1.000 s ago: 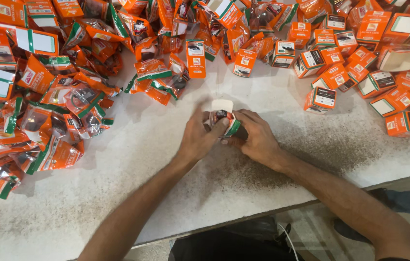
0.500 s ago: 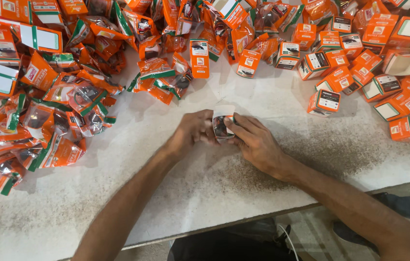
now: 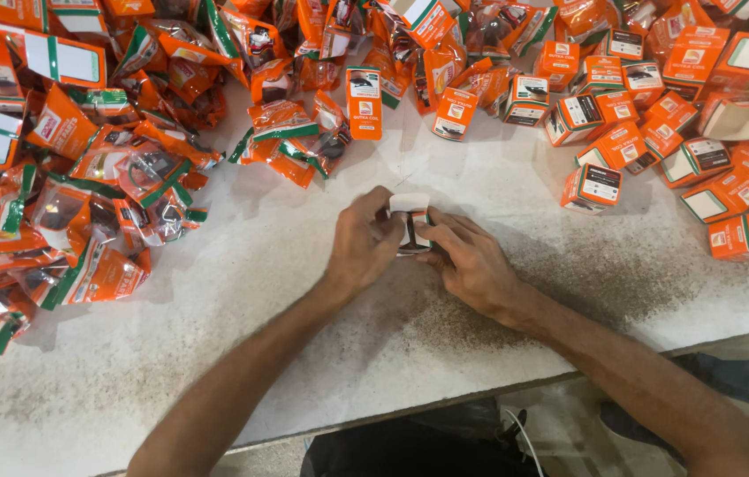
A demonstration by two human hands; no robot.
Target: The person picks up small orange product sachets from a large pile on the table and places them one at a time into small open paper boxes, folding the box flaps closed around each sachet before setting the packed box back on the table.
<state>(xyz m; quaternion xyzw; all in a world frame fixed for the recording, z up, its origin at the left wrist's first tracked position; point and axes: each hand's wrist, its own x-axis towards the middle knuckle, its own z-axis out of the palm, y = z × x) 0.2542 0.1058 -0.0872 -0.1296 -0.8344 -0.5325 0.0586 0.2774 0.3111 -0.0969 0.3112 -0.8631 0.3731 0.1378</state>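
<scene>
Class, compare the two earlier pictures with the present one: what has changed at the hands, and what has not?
Little moved: both hands keep the small box between them, the left hand and right hand pressed closer around it, its white flap on top. The orange packets and orange boxes lie unchanged.

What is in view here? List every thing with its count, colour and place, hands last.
small box: one, white flap with dark and orange sides, held between both hands at the table's middle.
closed boxes: many, orange with white labels, scattered over the upper right.
plastic packets: many, orange and green with clear windows, heaped on the left and along the top.
table: one, white speckled, under everything.
cable: one, white, below the table's near edge.
left hand: one, gripping the small box's left side.
right hand: one, gripping the small box's right side.
</scene>
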